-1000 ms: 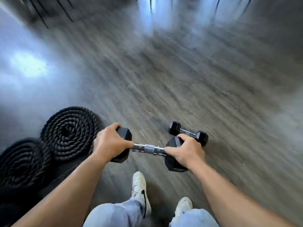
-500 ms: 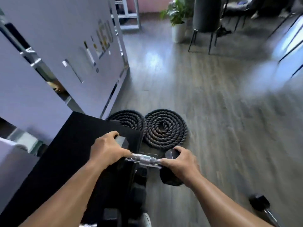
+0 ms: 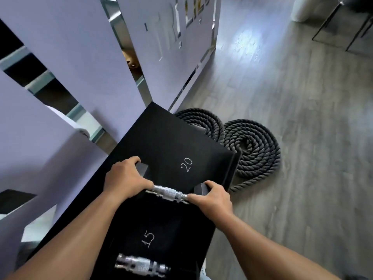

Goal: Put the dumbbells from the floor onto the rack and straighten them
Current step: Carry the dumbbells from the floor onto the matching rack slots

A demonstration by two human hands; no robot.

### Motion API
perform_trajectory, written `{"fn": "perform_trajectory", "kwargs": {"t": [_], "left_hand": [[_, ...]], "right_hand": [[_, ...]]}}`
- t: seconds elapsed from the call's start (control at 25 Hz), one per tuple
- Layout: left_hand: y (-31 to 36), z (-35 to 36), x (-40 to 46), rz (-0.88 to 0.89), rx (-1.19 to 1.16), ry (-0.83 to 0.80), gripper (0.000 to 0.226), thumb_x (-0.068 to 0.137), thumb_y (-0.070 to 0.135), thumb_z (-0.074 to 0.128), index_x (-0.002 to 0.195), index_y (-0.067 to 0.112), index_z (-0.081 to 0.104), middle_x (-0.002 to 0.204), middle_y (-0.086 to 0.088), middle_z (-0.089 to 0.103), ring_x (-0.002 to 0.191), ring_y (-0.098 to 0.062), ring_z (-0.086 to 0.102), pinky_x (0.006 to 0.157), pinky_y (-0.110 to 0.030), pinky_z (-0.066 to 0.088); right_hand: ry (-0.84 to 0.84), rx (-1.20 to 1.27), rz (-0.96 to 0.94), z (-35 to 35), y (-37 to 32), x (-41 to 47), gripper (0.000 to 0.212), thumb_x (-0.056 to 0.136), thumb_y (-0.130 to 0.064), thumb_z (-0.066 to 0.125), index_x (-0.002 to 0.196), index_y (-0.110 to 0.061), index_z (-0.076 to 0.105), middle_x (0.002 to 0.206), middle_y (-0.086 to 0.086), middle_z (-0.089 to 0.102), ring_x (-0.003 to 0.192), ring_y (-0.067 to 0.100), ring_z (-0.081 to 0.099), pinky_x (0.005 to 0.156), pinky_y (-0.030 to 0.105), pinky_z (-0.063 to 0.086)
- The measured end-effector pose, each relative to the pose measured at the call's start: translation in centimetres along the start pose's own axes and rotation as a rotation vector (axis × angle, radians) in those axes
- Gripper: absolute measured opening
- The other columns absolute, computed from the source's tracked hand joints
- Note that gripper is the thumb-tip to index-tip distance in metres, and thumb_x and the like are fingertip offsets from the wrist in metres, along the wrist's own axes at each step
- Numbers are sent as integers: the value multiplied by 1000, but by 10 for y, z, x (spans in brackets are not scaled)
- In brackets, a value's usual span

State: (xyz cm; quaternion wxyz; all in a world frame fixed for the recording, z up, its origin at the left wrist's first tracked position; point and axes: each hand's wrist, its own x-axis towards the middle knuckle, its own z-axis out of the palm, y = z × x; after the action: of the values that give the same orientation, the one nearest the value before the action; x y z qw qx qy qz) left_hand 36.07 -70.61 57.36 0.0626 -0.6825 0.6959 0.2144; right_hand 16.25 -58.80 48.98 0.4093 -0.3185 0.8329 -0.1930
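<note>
Left hand clamped over one black head of the dumbbell. Knurled chrome handle bare between both hands, above the black rack, near the chalked "20". Right hand wrapped around the other head. Coiled rope on grey floor just beyond the rack's right edge.

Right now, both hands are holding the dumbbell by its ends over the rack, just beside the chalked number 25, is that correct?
Not quite: the head view shows the chalked number beside the dumbbell reads 20, not 25. The rest holds: the left hand and right hand hold it by its ends over the rack.
</note>
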Motion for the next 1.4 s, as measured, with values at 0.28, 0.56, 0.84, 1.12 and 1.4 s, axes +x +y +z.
{"fn": "perform_trajectory", "kwargs": {"t": [0.28, 0.56, 0.84, 1.12, 1.4], "left_hand": [[8, 22, 8, -42, 37, -26, 89, 63, 50, 80, 144, 31, 50, 127, -12, 59, 108, -32, 61, 78, -35, 46], [109, 41, -22, 7, 298, -90, 64, 73, 58, 69, 129, 30, 56, 136, -7, 52, 132, -38, 45, 108, -73, 26], [294, 114, -118, 572, 148, -306, 69, 85, 51, 68, 147, 25, 52, 131, -6, 67, 123, -26, 59, 99, -34, 49], [452, 200, -263, 959, 243, -387, 62, 94, 51, 59, 149, 21, 50, 139, -10, 64, 132, -27, 55, 108, -33, 43], [567, 301, -392, 1138, 405, -541, 64, 92, 60, 56, 144, 23, 55, 137, -9, 64, 129, -27, 57, 107, -36, 46]], "right_hand": [[-129, -389, -217, -14, 12, 28, 54, 76, -74, 57, 90, -22, 63, 97, -4, 63, 123, 25, 52, 114, 50, 30], [-43, -165, -34, -84, 98, 14, 79, 74, -80, 51, 130, -25, 62, 133, -1, 63, 131, 24, 50, 108, 49, 42], [179, 110, 205, -209, 230, -46, 84, 81, -74, 56, 145, -21, 53, 150, 4, 52, 140, 27, 46, 113, 44, 38], [425, 386, 350, -322, 393, -147, 79, 86, -67, 62, 148, -20, 50, 153, 5, 48, 141, 24, 45, 111, 33, 37], [587, 548, 574, -383, 545, -230, 77, 84, -65, 64, 146, -20, 53, 150, 9, 52, 138, 27, 47, 110, 36, 40]]}}
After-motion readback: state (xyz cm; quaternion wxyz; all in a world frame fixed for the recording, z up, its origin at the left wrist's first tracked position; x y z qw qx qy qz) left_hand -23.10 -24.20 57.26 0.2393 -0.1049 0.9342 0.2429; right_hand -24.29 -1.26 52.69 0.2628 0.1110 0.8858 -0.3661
